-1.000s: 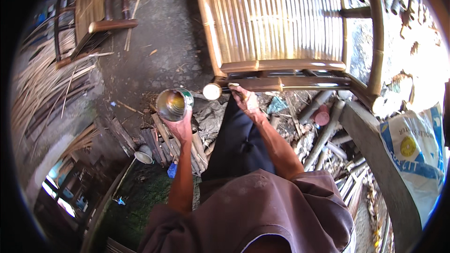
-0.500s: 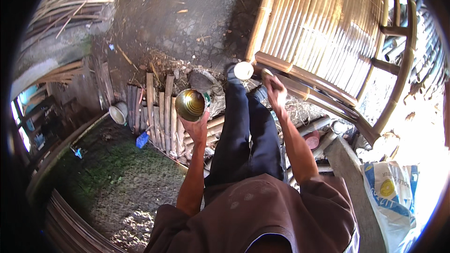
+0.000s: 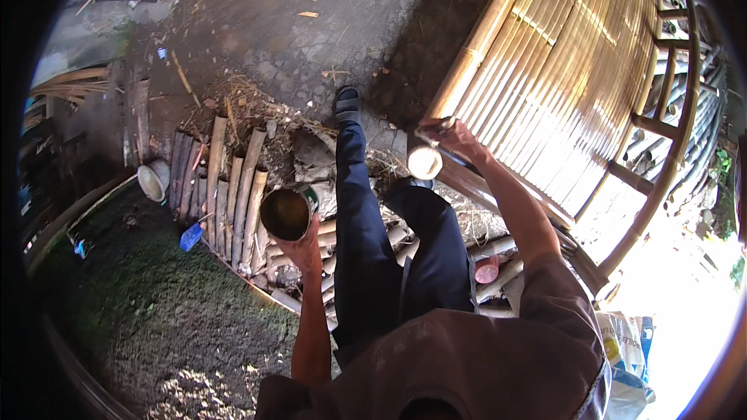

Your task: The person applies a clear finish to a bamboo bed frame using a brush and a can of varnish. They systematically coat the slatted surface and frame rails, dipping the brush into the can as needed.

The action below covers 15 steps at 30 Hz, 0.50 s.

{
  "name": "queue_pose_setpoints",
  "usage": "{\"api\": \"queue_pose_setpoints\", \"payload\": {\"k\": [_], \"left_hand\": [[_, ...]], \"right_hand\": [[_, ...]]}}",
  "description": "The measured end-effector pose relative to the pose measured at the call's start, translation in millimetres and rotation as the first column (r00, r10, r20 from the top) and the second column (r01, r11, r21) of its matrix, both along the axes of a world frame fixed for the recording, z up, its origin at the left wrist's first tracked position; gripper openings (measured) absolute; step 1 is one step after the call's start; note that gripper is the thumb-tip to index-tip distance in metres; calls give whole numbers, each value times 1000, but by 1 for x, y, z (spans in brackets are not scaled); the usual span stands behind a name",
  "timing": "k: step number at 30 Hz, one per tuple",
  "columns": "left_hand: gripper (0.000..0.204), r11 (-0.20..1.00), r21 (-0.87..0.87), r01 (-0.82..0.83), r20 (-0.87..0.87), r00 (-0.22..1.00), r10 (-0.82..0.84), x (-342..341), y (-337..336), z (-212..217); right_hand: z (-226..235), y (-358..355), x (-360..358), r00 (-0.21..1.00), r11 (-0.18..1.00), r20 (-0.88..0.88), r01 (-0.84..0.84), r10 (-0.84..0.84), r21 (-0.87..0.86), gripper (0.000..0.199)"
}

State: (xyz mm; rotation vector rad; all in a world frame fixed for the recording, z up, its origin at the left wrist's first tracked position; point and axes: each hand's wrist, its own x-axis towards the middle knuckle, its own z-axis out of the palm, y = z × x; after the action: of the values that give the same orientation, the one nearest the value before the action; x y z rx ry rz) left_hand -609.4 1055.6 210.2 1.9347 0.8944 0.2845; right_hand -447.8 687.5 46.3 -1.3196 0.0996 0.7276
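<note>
My left hand is wrapped round the side of an open tin can with a dark brownish inside and a strip of green on its outer wall. Its mouth faces up toward me. At the near left corner of a bamboo bench, my right hand has its fingers closed round something small and dark that I cannot make out. Just below these fingers shows the pale, sunlit round end of a bamboo pole. Whether the hand touches the bench is hidden.
Upright bamboo stakes edge a mossy dirt patch on the left, beside a pale bowl and a blue scrap. Bamboo pieces lie around my legs. A printed sack stands at lower right.
My left foot has moved forward, while my right leg trails with its knee bent. The can stays in my left hand. My right hand has come to the bench corner.
</note>
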Motion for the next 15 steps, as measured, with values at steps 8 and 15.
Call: {"api": "queue_pose_setpoints", "payload": {"k": [8,15], "left_hand": [[104,948,245,201,-262,956,-135,26,56,-61],[105,984,69,164,-299,944,-137,114,72,-36]], "right_hand": [[-49,-96,195,870,243,176,67,461,-968,28],[-13,0,55,901,525,101,-153,422,-837,34]]}}
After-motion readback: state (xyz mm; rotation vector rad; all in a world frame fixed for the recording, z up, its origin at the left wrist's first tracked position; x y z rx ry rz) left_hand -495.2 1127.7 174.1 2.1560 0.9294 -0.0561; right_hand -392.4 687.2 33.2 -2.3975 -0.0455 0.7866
